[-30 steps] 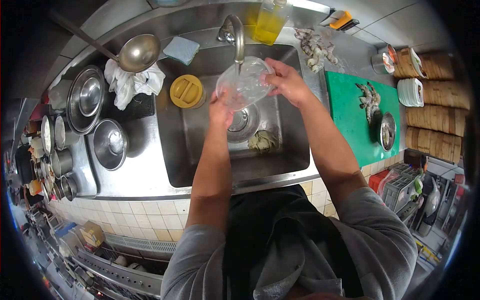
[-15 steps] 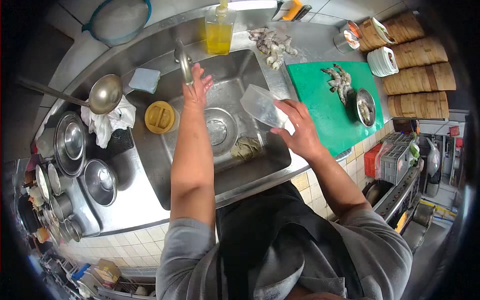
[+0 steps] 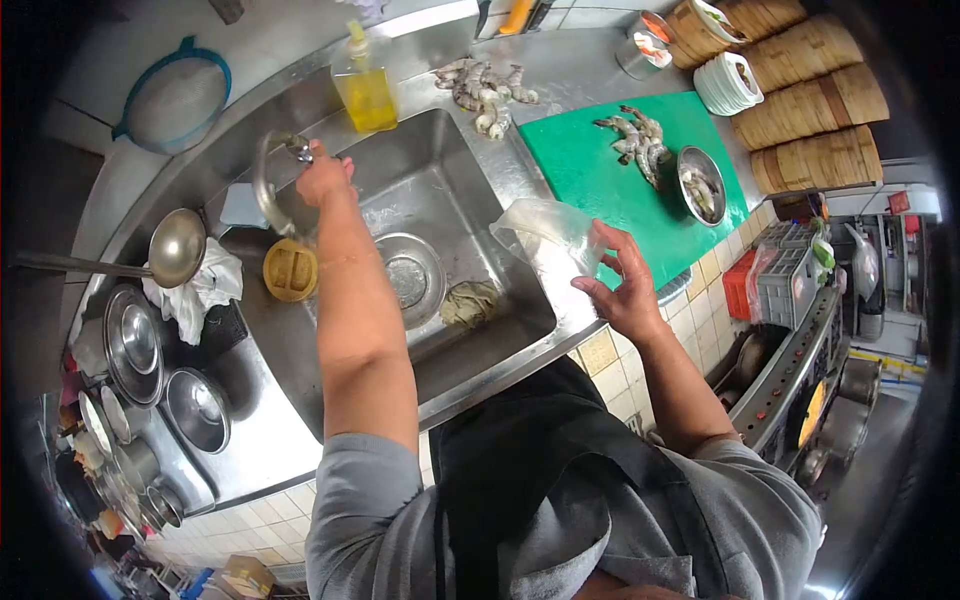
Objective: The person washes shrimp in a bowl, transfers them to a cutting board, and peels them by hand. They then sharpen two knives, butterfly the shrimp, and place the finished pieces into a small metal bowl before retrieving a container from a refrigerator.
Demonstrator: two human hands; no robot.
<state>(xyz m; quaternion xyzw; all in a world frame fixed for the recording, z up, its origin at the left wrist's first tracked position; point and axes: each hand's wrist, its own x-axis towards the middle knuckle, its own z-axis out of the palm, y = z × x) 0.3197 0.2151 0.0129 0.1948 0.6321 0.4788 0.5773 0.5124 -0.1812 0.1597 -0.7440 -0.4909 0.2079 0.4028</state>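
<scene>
My left hand [image 3: 326, 178] is closed at the lever of the metal tap [image 3: 265, 185] behind the sink [image 3: 432, 345]. Part of the grip is hidden by the hand itself. In my right hand [image 3: 628, 285] is a translucent plastic container [image 3: 545, 232], tilted above the sink's right rim, thumb and fingers on its near end. A crumpled greenish cloth [image 3: 468, 304] lies in the basin beside the round drain [image 3: 412, 285]. At the basin's left side sits a round yellow-brown lid or tub [image 3: 290, 270].
On the green cutting board [image 3: 570, 150] are shrimp [image 3: 640, 140] and a metal bowl [image 3: 702, 186] with more pieces. Another shrimp pile [image 3: 485, 90] lies near a yellow soap bottle [image 3: 367, 90]. A ladle [image 3: 178, 248] and metal bowls [image 3: 197, 410] are at left; bamboo steamers [image 3: 815, 160] at right.
My left hand has gone from open fingers by the spout to closed at the tap's lever. My right hand still holds the plastic container, now turned differently. The view has shifted.
</scene>
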